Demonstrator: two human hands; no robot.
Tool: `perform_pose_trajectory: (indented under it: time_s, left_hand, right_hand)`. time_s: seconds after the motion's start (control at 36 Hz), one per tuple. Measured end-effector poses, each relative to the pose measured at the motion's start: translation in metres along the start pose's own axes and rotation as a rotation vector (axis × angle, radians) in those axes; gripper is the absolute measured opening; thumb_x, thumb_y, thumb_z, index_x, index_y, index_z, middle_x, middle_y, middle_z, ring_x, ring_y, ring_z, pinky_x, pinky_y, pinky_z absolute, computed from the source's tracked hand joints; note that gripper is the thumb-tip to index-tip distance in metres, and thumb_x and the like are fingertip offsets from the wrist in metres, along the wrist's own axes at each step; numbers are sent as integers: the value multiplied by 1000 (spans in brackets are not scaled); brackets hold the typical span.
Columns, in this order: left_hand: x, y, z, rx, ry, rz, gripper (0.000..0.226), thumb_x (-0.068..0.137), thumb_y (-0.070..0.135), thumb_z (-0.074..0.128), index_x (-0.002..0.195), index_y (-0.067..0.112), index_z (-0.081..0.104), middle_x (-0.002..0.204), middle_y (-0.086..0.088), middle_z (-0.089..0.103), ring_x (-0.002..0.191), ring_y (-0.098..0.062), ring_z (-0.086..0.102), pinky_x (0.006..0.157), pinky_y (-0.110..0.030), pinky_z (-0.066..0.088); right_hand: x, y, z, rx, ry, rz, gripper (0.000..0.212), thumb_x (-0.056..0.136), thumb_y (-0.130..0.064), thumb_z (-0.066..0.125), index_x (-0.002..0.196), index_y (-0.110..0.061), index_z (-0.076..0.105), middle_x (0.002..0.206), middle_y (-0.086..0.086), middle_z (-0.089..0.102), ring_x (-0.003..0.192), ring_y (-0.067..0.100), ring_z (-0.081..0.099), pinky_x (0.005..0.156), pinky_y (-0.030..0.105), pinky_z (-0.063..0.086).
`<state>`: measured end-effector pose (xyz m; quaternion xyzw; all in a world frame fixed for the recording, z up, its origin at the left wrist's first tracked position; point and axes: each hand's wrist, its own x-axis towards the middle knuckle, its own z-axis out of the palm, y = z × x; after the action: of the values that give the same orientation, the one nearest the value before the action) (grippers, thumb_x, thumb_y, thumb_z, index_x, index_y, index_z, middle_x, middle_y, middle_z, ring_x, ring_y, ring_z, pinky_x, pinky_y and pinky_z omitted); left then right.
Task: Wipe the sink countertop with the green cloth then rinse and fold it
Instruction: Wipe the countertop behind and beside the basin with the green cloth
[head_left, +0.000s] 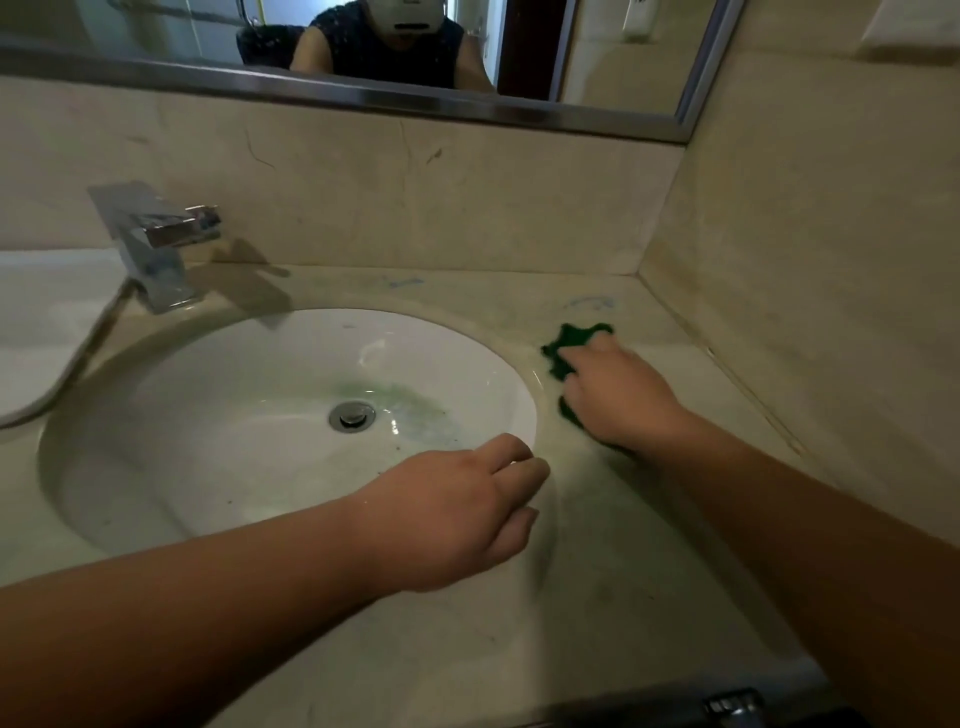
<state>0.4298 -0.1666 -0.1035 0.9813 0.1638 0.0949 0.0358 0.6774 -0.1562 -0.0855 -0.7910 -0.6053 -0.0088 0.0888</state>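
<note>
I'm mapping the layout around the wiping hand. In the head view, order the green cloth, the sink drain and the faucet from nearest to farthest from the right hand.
1. green cloth: under the right hand, on the countertop right of the basin.
2. sink drain: to its left, at the basin's bottom.
3. faucet: far left, behind the basin.

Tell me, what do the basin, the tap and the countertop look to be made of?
Basin: glossy white, probably glazed ceramic, judging by its bright reflections. Tap: mirror-like silver, likely chromed metal. Countertop: beige with faint veins and a dull sheen, possibly marble or an imitation stone; the picture cannot settle which.
</note>
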Motion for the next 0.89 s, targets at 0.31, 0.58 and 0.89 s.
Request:
perform_pose_trajectory:
  time_s: [0.31,0.58,0.89]
  left_hand:
    - [44,-60,-32,26,64,40,43,107,52,43,141,30,57,131,5,62,99,-18,67,77,-35,57]
    - [106,-162,-16,108,-64,-166,81,101,38,62,169,26,18,177,-4,20,160,-25,22,129,-37,19]
    - [101,-179,-2,52,-42,-133,88,93,28,65,169,29,22,175,6,24,158,-17,25,123,-30,27]
  right_hand:
    - [16,20,-83,265,96,-223,32,98,-25,56,123,-24,75,107,-1,67,95,18,60,77,30,44]
    - [26,117,-33,-195,-83,124,52,108,-32,43,157,-17,41,163,11,33,148,34,26,122,43,25]
    - [98,127,-11,114,-92,199,64,107,-19,43,165,-12,18,172,10,20,154,27,25,123,33,19]
